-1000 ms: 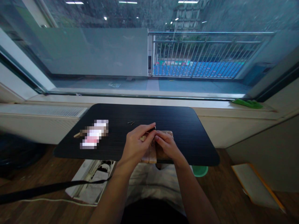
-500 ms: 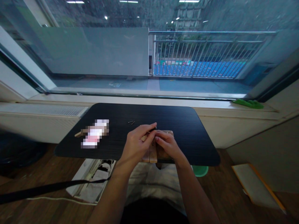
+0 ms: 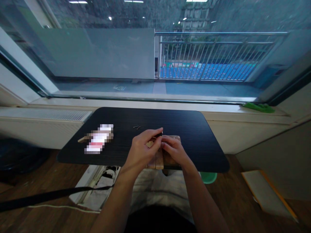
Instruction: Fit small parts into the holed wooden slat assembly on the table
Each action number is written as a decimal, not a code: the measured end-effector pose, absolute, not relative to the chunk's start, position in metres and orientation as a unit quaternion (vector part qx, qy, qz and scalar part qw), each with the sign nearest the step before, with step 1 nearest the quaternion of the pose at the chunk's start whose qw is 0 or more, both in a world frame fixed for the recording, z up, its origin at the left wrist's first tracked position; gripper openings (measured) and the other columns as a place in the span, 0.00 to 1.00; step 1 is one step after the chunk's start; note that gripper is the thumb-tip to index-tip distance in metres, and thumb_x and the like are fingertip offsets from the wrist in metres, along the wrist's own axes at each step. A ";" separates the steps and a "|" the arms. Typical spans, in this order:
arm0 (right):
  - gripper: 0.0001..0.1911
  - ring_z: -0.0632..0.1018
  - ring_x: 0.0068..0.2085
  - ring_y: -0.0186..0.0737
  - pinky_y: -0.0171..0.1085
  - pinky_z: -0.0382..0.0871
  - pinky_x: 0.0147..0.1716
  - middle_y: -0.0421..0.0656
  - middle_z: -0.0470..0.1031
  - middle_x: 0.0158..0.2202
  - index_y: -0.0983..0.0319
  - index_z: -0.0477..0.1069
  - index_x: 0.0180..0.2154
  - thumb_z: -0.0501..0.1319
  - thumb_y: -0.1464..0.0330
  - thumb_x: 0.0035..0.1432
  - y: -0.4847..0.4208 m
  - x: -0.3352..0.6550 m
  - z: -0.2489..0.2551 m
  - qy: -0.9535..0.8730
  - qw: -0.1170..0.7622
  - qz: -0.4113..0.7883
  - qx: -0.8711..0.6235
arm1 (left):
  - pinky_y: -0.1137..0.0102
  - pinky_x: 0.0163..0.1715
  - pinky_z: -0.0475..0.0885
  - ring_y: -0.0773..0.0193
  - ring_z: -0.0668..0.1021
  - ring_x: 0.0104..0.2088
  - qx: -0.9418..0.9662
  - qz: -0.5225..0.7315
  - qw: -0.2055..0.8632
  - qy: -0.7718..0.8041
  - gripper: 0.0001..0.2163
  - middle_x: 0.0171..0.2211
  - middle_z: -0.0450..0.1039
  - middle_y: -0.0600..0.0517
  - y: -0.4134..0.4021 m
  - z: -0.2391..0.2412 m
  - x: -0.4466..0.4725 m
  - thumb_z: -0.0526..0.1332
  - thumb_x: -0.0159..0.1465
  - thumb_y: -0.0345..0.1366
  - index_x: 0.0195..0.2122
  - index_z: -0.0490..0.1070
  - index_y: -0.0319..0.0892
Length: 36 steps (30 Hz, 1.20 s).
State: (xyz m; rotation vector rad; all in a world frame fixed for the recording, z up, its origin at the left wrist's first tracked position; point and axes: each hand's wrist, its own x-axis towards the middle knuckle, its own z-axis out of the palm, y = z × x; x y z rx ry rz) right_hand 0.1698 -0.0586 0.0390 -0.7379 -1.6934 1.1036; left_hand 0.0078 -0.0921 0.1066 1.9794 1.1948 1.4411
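Note:
My left hand (image 3: 143, 147) is closed, with thumb and index finger pinched over a wooden piece (image 3: 159, 161). Close against it, my right hand (image 3: 173, 149) is closed too, its fingertips meeting the left thumb. A small dark thing shows between the left fingertips, too hidden to name. The wooden piece has light slats and a browner part on the right, and lies at the near edge of the black table (image 3: 189, 127). Beyond my left hand lie two thin metal pins or nails (image 3: 136, 127).
A pixelated white and pink item (image 3: 98, 140) lies at the table's left with a wooden stick (image 3: 82, 140). Under the table are a white box (image 3: 84, 184) and a green basin (image 3: 209, 177). A black strap (image 3: 55, 195) crosses the lower left. A green cloth (image 3: 259, 107) rests on the windowsill.

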 end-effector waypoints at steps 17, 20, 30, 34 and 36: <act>0.10 0.79 0.42 0.41 0.40 0.73 0.45 0.43 0.81 0.39 0.58 0.80 0.41 0.62 0.63 0.63 -0.059 0.168 0.038 -0.686 0.480 0.452 -0.307 | 0.68 0.39 0.80 0.62 0.83 0.37 0.722 0.526 0.180 0.411 0.10 0.40 0.83 0.48 -0.090 0.107 0.007 0.65 0.64 0.31 0.46 0.80 0.42; 0.09 0.79 0.42 0.40 0.39 0.73 0.44 0.42 0.82 0.39 0.58 0.80 0.41 0.63 0.64 0.63 -0.058 0.168 0.037 -0.684 0.487 0.453 -0.300 | 0.69 0.40 0.80 0.63 0.83 0.38 0.728 0.530 0.165 0.402 0.10 0.39 0.83 0.49 -0.090 0.107 0.006 0.65 0.64 0.30 0.46 0.80 0.41; 0.08 0.80 0.41 0.40 0.38 0.74 0.43 0.42 0.82 0.40 0.57 0.81 0.41 0.64 0.64 0.61 -0.058 0.169 0.034 -0.679 0.503 0.444 -0.298 | 0.66 0.45 0.80 0.61 0.84 0.42 0.743 0.506 0.175 0.403 0.10 0.42 0.83 0.48 -0.090 0.106 0.003 0.64 0.66 0.32 0.48 0.79 0.43; 0.08 0.80 0.40 0.40 0.38 0.74 0.42 0.42 0.82 0.39 0.57 0.81 0.40 0.65 0.64 0.60 -0.057 0.169 0.033 -0.677 0.500 0.449 -0.301 | 0.66 0.46 0.80 0.61 0.84 0.43 0.746 0.500 0.179 0.402 0.11 0.43 0.83 0.47 -0.090 0.106 0.002 0.64 0.66 0.32 0.48 0.79 0.42; 0.08 0.80 0.41 0.40 0.38 0.74 0.43 0.42 0.82 0.39 0.57 0.81 0.40 0.65 0.64 0.60 -0.057 0.170 0.033 -0.674 0.498 0.456 -0.301 | 0.67 0.46 0.79 0.61 0.84 0.43 0.749 0.497 0.177 0.401 0.11 0.44 0.83 0.47 -0.090 0.106 0.002 0.64 0.66 0.31 0.48 0.79 0.42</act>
